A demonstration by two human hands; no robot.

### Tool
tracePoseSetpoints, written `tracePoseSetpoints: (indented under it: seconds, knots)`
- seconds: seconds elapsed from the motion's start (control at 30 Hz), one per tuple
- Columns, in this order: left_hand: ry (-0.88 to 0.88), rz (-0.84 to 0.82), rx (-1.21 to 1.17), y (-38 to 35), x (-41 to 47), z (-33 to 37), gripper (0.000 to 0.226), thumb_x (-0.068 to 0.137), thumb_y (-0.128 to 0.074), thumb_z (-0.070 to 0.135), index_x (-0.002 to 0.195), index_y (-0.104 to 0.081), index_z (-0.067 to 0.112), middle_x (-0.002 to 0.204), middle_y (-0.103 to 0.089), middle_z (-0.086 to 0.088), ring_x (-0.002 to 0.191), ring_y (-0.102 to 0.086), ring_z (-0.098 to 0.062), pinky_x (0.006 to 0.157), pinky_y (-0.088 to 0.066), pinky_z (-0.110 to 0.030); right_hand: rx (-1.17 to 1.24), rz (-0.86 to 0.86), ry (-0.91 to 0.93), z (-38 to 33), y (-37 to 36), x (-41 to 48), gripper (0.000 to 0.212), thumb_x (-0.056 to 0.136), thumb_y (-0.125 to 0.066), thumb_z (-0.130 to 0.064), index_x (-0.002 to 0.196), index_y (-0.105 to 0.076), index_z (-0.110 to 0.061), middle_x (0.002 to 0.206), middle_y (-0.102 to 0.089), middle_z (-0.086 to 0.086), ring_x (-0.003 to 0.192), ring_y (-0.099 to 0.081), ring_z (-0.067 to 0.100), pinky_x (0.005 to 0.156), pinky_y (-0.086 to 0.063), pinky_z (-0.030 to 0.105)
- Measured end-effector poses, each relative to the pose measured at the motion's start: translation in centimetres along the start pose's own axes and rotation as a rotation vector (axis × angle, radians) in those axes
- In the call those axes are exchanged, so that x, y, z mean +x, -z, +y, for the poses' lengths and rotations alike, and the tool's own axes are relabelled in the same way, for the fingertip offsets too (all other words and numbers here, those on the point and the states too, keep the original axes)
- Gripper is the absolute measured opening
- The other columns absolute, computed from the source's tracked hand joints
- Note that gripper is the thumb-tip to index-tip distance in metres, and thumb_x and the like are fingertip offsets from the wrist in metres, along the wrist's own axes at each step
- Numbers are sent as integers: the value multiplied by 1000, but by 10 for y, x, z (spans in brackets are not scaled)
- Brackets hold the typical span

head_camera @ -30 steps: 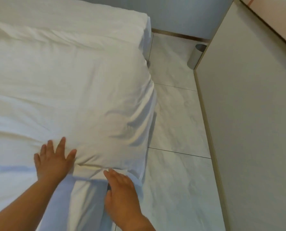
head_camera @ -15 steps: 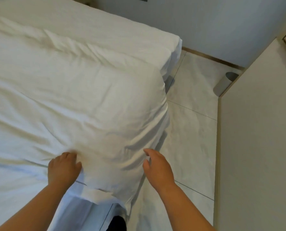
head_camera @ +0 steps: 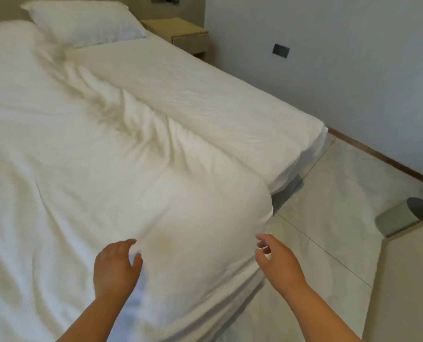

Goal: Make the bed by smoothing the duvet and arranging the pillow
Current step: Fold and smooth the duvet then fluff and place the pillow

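Observation:
A white duvet (head_camera: 87, 154) covers most of the bed, wrinkled along a ridge that runs from the pillow toward the near corner. Its right edge lies short of the bed's right side, leaving a strip of white sheet (head_camera: 205, 95) bare. A white pillow (head_camera: 82, 23) lies at the head of the bed, top left. My left hand (head_camera: 115, 267) hovers over the duvet's near corner, fingers curled and apart, holding nothing. My right hand (head_camera: 277, 257) is at the corner's right edge, fingers spread, holding nothing.
A wooden nightstand (head_camera: 181, 33) stands beside the bed's head against the wall. A grey cylindrical bin (head_camera: 403, 218) sits on the tiled floor (head_camera: 329, 193) at right. A beige cabinet side (head_camera: 408, 292) fills the lower right. A dark wall socket (head_camera: 281, 50) is on the wall.
Both hands have lifted off the duvet corner and opened. The view has tilted up, bringing the pillow, nightstand and head of the bed into sight.

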State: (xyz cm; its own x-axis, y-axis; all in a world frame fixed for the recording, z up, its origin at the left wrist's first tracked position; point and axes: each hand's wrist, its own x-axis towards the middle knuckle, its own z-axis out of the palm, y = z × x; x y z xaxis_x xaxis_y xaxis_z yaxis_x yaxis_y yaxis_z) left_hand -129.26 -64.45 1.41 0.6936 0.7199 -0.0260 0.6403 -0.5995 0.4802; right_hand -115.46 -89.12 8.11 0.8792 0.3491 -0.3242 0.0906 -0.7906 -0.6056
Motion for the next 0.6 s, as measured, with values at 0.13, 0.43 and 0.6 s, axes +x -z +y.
tracePoseSetpoints:
  seconds: [0.13, 0.43, 0.6]
  knots:
    - [65, 93, -44, -38, 40, 60, 40, 85, -61, 12, 124, -56, 3, 128, -57, -19, 122, -49, -37, 105, -33, -45, 27, -53, 31, 32, 42, 83, 34, 94, -47, -16, 128, -48, -17, 109, -54, -1, 97, -48, 12, 77, -37, 20]
    - [481, -148, 104, -132, 96, 117, 59, 98, -24, 43, 147, 5, 28, 158, 7, 0, 145, 6, -17, 116, 2, -37, -68, -237, 209, 42, 67, 259, 30, 93, -50, -15, 122, -57, -13, 124, -58, 5, 113, -52, 18, 92, -37, 24]
    - [515, -146, 153, -166, 122, 98, 90, 68, 12, 74, 146, 10, 29, 157, 12, 3, 144, 12, -14, 116, 5, -37, -143, -336, 422, -15, 0, 351, 43, 94, -49, -24, 136, -43, -16, 147, -37, -1, 136, -33, 14, 109, -23, 22]
